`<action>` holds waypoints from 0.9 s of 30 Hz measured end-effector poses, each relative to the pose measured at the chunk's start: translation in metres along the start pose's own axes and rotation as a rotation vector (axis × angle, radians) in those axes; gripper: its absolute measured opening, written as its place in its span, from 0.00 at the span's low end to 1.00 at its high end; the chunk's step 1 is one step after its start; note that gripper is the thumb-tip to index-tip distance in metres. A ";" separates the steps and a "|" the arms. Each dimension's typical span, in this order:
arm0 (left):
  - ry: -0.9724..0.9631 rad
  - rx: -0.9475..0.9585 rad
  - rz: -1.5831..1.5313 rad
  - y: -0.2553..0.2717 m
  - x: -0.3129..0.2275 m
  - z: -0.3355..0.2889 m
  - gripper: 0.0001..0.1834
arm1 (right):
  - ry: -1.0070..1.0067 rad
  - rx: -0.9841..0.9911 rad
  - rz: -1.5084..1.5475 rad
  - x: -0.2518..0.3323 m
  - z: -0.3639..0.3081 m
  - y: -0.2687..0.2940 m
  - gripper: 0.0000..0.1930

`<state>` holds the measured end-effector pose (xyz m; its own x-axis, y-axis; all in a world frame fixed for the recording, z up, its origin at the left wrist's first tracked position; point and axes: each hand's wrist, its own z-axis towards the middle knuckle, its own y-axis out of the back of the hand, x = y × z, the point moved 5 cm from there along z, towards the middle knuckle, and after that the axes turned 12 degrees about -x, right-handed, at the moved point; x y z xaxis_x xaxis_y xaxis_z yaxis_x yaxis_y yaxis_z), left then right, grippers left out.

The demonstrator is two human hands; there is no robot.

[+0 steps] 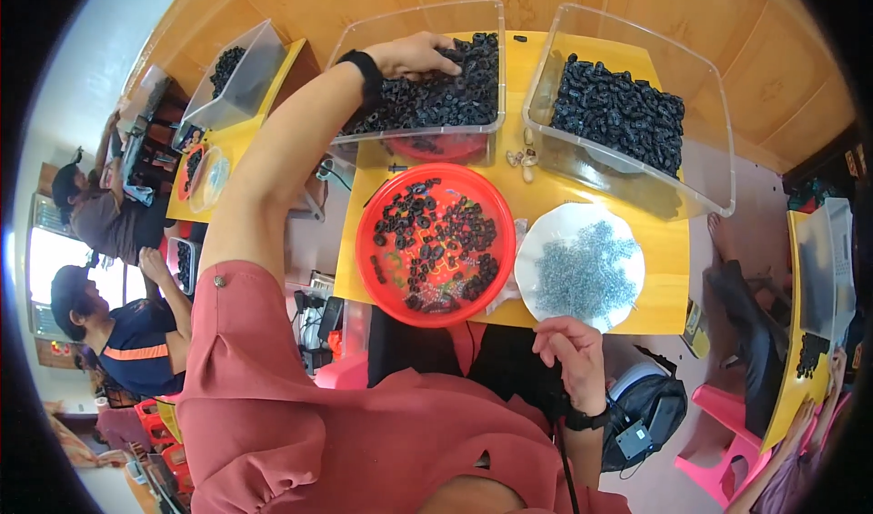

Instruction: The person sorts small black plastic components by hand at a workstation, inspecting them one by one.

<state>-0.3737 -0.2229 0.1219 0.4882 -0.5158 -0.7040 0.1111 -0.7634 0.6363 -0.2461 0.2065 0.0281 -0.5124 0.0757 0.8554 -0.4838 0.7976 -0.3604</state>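
Observation:
My left hand [418,57] is reaching into a clear plastic bin [503,69] of small black ring-like parts [409,105]. Its fingers close down on the parts, with the tips partly hidden. By the near edge of a white plate [538,307] hovers my right hand [575,355], its fingers loosely bent and apart, with nothing visible in them. Many small clear, bluish pieces [587,269] are heaped on that plate. Left of it, a round red tray [366,264] carries scattered black parts [423,241].
A second clear bin [727,141] of black pieces [618,114] stands at the right of the yellow table [659,309]. A few peanut-like bits [526,161] lie between the bins. Other people [136,332] sit at tables left and right. A black bag [650,414] is by my right side.

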 end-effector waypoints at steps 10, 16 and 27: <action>0.075 -0.146 -0.003 0.042 0.025 -0.056 0.10 | 0.060 0.085 0.036 -0.002 -0.001 -0.003 0.11; -0.073 -0.102 -0.087 0.044 -0.017 -0.122 0.10 | 0.058 0.071 0.021 -0.001 0.000 0.002 0.10; -0.103 -0.009 0.050 -0.073 0.080 -0.197 0.09 | 0.075 0.153 0.008 -0.008 0.005 -0.004 0.12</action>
<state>-0.1724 -0.1318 0.0806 0.4016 -0.5907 -0.6999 0.0974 -0.7323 0.6740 -0.2438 0.1992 0.0212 -0.4650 0.1307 0.8756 -0.5854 0.6966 -0.4148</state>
